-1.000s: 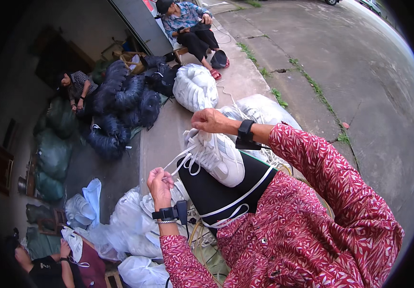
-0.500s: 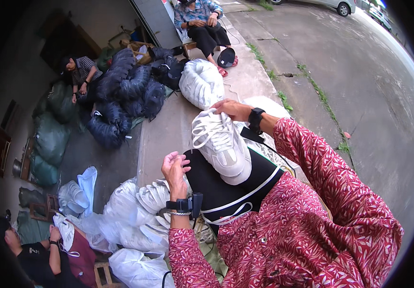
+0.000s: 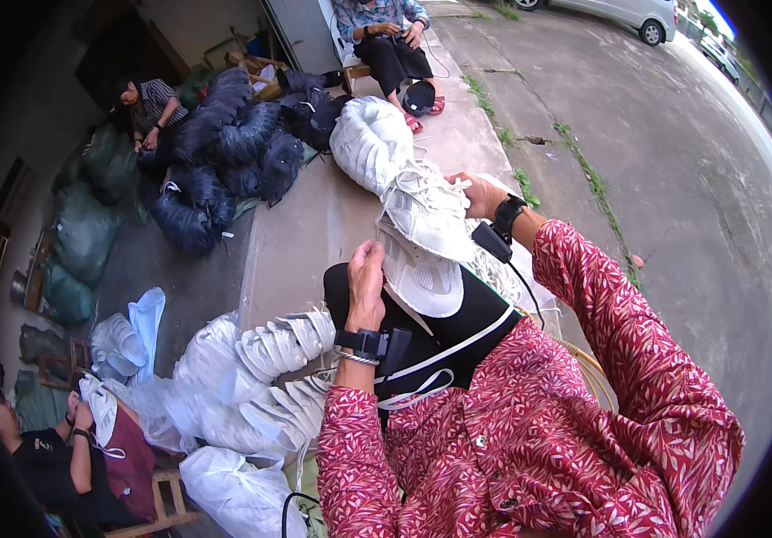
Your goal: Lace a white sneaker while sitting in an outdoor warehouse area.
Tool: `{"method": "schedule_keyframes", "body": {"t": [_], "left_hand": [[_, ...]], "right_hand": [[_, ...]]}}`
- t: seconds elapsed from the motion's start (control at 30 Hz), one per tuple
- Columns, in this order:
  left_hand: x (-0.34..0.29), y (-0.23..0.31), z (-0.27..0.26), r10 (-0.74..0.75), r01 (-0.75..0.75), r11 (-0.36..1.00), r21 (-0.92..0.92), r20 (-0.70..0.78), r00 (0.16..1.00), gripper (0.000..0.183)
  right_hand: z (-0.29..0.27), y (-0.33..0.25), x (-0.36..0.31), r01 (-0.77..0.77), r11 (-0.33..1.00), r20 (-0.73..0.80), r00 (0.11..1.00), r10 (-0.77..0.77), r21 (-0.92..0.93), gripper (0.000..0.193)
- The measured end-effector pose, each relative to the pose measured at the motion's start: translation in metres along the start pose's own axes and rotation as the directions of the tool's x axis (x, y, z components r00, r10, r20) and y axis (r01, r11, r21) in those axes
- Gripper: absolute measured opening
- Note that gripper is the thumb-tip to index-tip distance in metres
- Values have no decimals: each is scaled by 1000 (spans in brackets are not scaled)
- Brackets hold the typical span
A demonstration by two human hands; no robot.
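My right hand is closed at the side of a laced white sneaker upper, holding it over my lap. Just beneath it, partly covered, lies a second white sneaker upper on the black cloth across my knees. My left hand has its fingers pressed together at the left edge of this lower upper; the fingertips are partly hidden. White laces criss-cross the top of the raised upper. A white cord runs across the black cloth.
Bundles of nested white uppers lie to my left, and a wrapped one stands ahead. Dark bagged bundles and green sacks fill the far left. Three people sit around. A van stands far right.
A second upper now shows beneath the laced one, which has moved forward and right. My left hand has gone from open to closed at the lower upper's edge.
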State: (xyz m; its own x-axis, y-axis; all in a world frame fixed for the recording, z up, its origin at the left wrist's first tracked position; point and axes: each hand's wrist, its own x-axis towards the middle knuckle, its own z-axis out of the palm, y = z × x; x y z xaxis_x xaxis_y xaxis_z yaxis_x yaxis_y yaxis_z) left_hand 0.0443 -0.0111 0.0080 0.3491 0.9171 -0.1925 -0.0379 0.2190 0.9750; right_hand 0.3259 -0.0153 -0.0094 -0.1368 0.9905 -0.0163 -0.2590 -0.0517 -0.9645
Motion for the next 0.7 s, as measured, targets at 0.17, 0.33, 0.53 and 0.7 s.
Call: {"method": "schedule_keyframes", "body": {"t": [0.17, 0.33, 0.53, 0.7], "left_hand": [[-8, 10, -2, -103, 104, 994, -21, 29, 994, 44], [-16, 3, 4, -183, 197, 971, -137, 107, 977, 43], [-50, 5, 15, 529, -403, 832, 381, -327, 783, 25], [-63, 5, 21, 812, -660, 182, 729, 267, 520, 21]], "right_hand": [[0, 5, 9, -110, 953, 28, 994, 107, 283, 23], [11, -8, 8, -196, 833, -211, 914, 346, 518, 21], [14, -35, -7, 99, 529, 4, 984, -177, -843, 40], [13, -40, -8, 385, 200, 306, 890, -338, -901, 48]]}}
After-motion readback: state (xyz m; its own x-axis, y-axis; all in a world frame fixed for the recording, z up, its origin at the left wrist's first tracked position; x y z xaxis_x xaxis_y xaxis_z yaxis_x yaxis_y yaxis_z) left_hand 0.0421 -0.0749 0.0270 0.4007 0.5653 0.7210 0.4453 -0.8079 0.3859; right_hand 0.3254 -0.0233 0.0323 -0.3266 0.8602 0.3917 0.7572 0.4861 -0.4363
